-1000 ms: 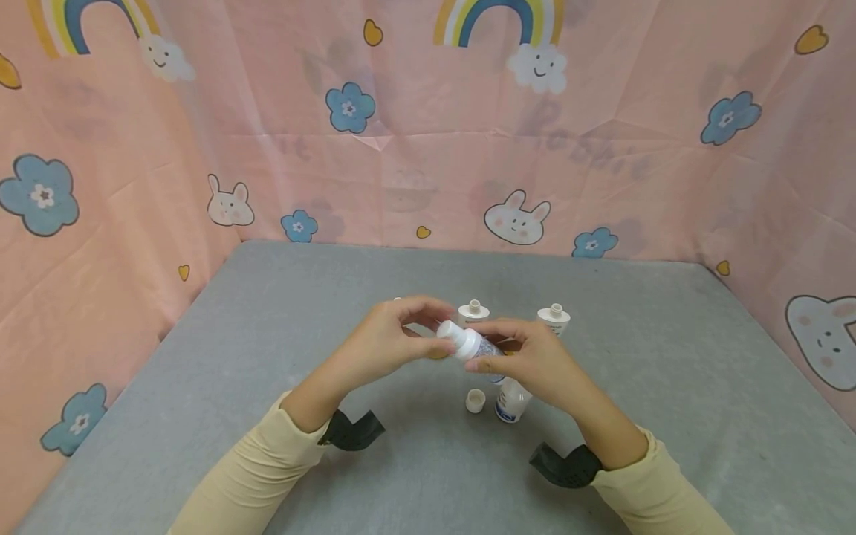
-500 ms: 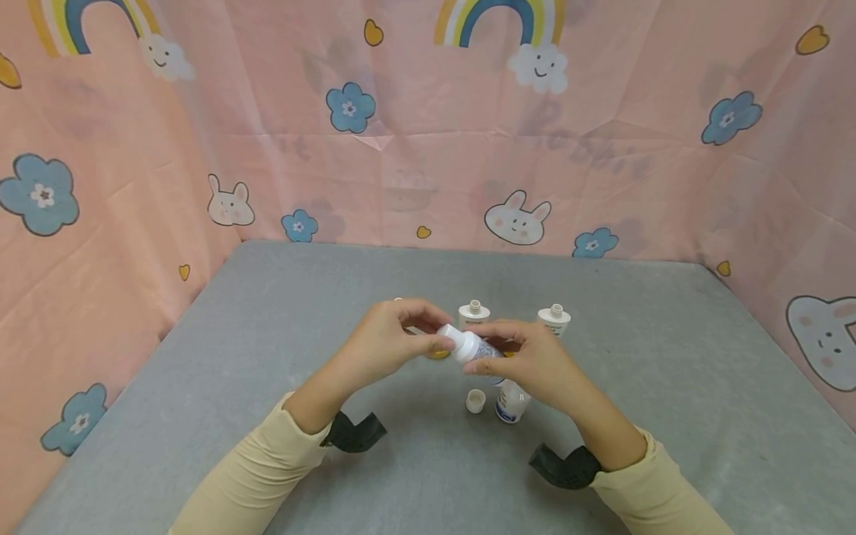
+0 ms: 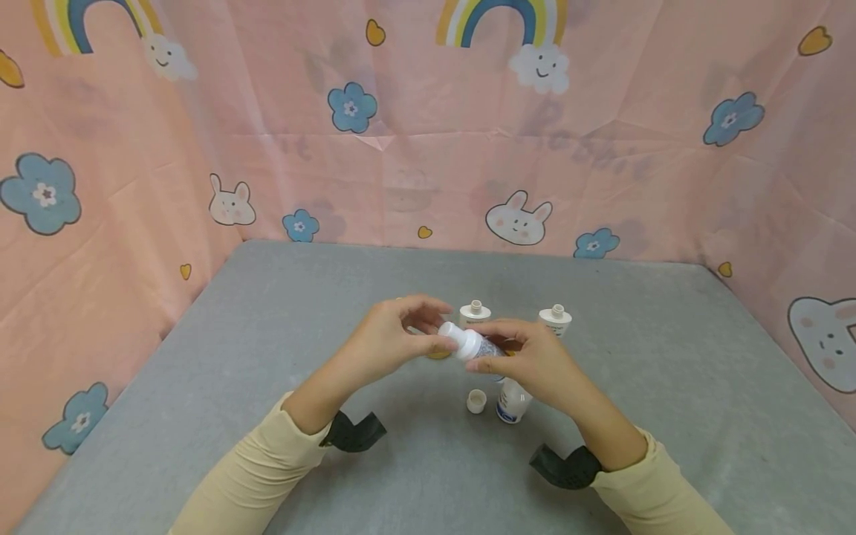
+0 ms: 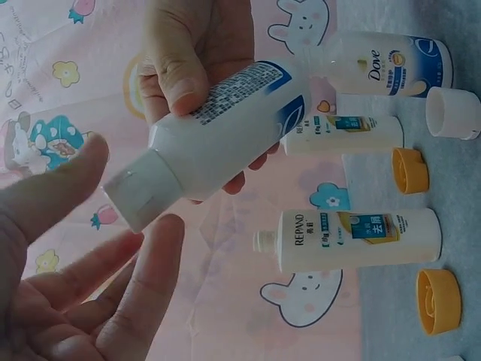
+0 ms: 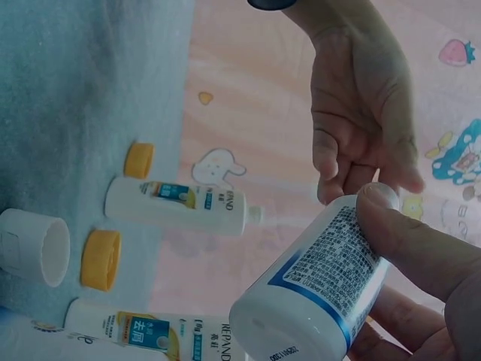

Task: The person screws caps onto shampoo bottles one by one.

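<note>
My right hand [image 3: 535, 357] grips a white bottle [image 4: 233, 124] with a blue-edged, text-covered label, holding it tilted above the table. Its white cap [image 4: 143, 188] sits on the neck and points toward my left hand [image 3: 394, 334]. In the left wrist view, the left thumb and fingers are spread around that cap, with gaps showing between them and it. From the right wrist view, the bottle's base [image 5: 293, 331] faces the camera, and the right thumb [image 5: 406, 233] presses on its side.
An uncapped Dove bottle [image 3: 513, 405] stands near a loose white cap [image 3: 476, 401]. Behind are two uncapped Repand bottles, one left [image 3: 475, 316] and one right [image 3: 555, 319]. Two yellow caps, one nearer [image 4: 440, 301] and one farther [image 4: 409, 171], lie on the grey table [image 3: 301, 297].
Half a second ago the left fingertips were closed in on the cap; now they are spread apart from it. The right hand and bottle have stayed nearly in place.
</note>
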Demonstrator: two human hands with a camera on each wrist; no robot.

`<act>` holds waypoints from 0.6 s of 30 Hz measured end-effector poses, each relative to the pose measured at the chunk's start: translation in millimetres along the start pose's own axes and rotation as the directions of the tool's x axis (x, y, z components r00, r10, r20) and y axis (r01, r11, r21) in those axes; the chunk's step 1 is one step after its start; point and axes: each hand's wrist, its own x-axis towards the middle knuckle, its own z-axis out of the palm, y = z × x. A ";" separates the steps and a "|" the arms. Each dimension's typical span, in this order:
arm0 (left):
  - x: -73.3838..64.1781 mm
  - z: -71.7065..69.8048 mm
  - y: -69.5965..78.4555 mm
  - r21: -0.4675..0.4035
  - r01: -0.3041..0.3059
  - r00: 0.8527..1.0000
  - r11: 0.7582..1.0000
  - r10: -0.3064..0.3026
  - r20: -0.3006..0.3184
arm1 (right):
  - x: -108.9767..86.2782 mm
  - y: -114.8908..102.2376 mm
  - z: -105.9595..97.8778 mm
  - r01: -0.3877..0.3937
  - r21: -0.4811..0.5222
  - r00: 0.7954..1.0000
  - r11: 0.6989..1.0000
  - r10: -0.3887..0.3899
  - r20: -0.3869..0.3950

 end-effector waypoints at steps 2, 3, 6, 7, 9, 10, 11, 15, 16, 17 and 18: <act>0.5 0.6 0.6 0.032 0.002 1.000 1.000 -0.002 -0.016 | -0.1 -0.6 -0.2 -0.002 -0.005 1.000 1.000 0.002 -0.001; 0.9 0.9 0.9 0.041 0.002 1.000 0.999 -0.002 -0.019 | -0.2 -1.0 -0.3 -0.003 -0.010 1.000 1.000 0.003 0.000; 1.1 1.4 0.4 0.059 -0.014 1.000 0.998 0.015 -0.015 | -0.6 -1.7 -0.3 -0.006 -0.019 1.000 1.000 0.006 0.003; 1.0 1.3 0.1 0.058 -0.021 1.000 0.998 0.022 -0.010 | -0.7 -1.7 -0.3 -0.007 -0.021 1.000 1.000 0.008 0.004; 0.5 0.9 -0.6 0.041 -0.039 0.999 0.998 0.039 0.005 | -0.9 -1.4 -0.3 -0.010 -0.020 1.000 1.000 0.010 0.005; 0.2 0.8 -0.9 0.028 -0.043 0.999 0.999 0.042 0.013 | -0.9 -1.3 -0.4 -0.011 -0.020 1.000 1.000 0.011 0.006; -0.1 0.6 -1.0 0.011 -0.044 0.999 0.999 0.044 0.023 | -0.9 -1.1 -0.4 -0.011 -0.019 1.000 1.000 0.012 0.007; -1.2 -0.2 -1.0 -0.038 -0.038 0.998 0.999 0.040 0.049 | -0.9 -0.5 -0.8 -0.014 -0.010 1.000 1.000 0.014 0.014; -1.3 -0.5 -1.1 -0.045 -0.033 0.998 0.998 0.035 0.052 | -0.8 -0.4 -0.9 -0.012 -0.007 1.000 1.000 0.012 0.016; -1.4 -0.7 -1.1 -0.053 -0.033 0.998 0.998 0.036 0.056 | -0.7 -0.3 -1.0 -0.011 -0.001 1.000 1.000 0.011 0.018; -1.4 -0.9 -1.3 -0.059 -0.033 0.998 0.998 0.036 0.059 | -0.6 -0.3 -1.0 -0.009 0.003 1.000 1.000 0.009 0.018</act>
